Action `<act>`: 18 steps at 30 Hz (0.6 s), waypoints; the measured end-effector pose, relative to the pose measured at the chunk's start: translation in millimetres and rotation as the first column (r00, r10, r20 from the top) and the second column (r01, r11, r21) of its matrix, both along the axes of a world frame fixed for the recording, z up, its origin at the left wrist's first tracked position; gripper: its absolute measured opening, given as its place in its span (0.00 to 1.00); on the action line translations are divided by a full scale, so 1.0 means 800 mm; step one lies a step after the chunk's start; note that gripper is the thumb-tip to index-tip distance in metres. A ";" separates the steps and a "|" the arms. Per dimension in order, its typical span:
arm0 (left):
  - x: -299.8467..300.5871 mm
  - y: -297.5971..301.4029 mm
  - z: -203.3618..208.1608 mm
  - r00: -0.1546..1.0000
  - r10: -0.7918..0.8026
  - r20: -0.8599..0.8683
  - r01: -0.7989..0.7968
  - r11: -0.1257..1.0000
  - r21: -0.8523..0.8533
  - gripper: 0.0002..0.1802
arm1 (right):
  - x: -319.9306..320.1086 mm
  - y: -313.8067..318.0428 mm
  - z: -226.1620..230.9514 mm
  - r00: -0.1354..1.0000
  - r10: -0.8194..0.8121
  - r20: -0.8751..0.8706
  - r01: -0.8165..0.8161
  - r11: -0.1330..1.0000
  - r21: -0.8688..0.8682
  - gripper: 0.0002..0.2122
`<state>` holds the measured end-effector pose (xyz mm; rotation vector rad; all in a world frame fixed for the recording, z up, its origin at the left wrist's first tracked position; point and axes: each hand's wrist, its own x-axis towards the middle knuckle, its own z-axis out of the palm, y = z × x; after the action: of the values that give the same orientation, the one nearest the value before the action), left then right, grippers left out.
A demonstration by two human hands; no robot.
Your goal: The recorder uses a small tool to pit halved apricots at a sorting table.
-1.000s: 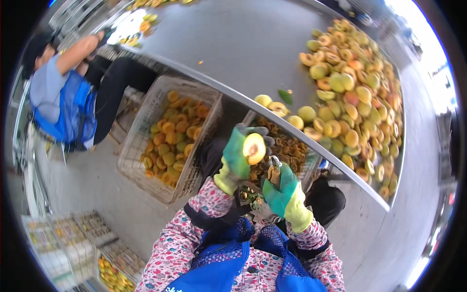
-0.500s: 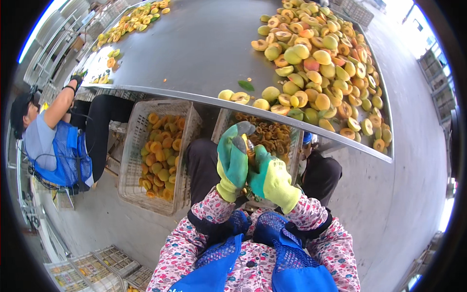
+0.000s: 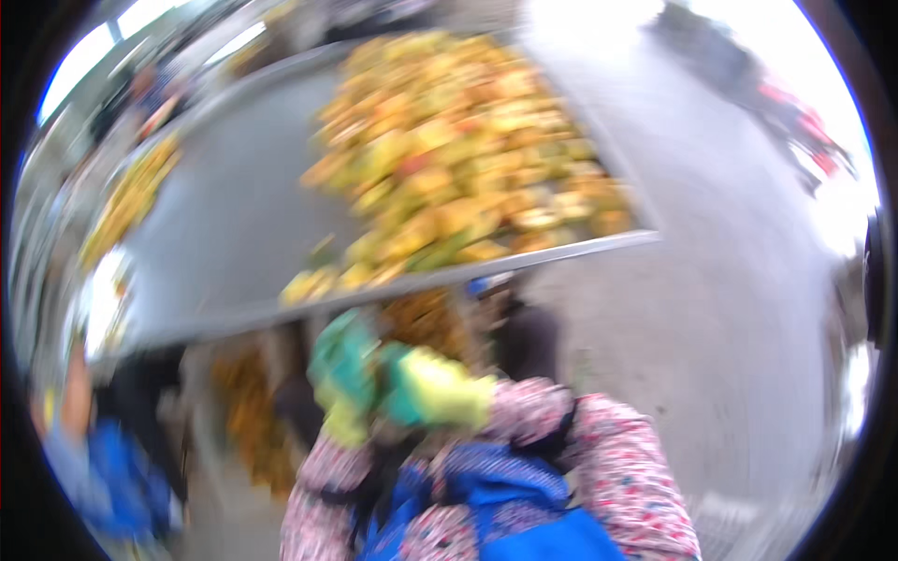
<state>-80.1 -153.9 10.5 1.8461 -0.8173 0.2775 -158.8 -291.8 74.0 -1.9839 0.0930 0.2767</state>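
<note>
My left hand point(image 3: 346, 365), in a green and yellow work glove, is just below the near edge of the metal table point(image 3: 253, 178). My right hand point(image 3: 435, 387), in a matching glove, is close beside it; the two seem to meet at the fingers. Motion blur smears both hands, so their fingers and anything between them cannot be made out. Beyond them on the table lies a big heap of yellow-orange stone fruit point(image 3: 440, 159), many of them halved. Just past my hands, below the table edge, is a crate's orange-brown contents point(image 3: 426, 323).
Another crate of fruit point(image 3: 251, 411) stands on the floor to my left. A co-worker in a blue vest point(image 3: 122, 477) sits at the far left by the table. More fruit point(image 3: 131, 201) lines the table's left side. Grey floor point(image 3: 711, 309) stretches to the right.
The whole view has swung to the right and blurred, so table, heap and crates sit further left. My hands remain together, now left of the picture's middle.
</note>
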 end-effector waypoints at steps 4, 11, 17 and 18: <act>0.020 0.014 -0.054 0.815 -0.207 -0.541 0.064 0.961 -0.270 0.14 | -0.005 0.012 -0.100 0.892 0.055 0.448 0.027 0.984 -0.176 0.19; -0.031 -0.086 0.000 0.441 -0.628 -0.641 0.468 0.771 -0.432 0.16 | -0.074 -0.061 -0.058 0.978 -0.198 -0.059 0.198 0.818 0.540 0.09; -0.045 -0.104 0.009 0.413 -0.641 -0.647 0.590 0.730 -0.346 0.14 | -0.099 -0.088 -0.089 0.943 -0.203 0.263 0.232 0.969 -0.086 0.18; -0.047 -0.105 0.008 0.416 -0.638 -0.648 0.599 0.728 -0.333 0.14 | -0.092 -0.095 -0.113 0.940 -0.088 0.331 0.120 0.990 -0.077 0.17</act>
<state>-117.4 -237.8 17.0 1.2693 -0.8224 -0.8953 -232.5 -367.6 -16.4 -2.0865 -0.0022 -0.1302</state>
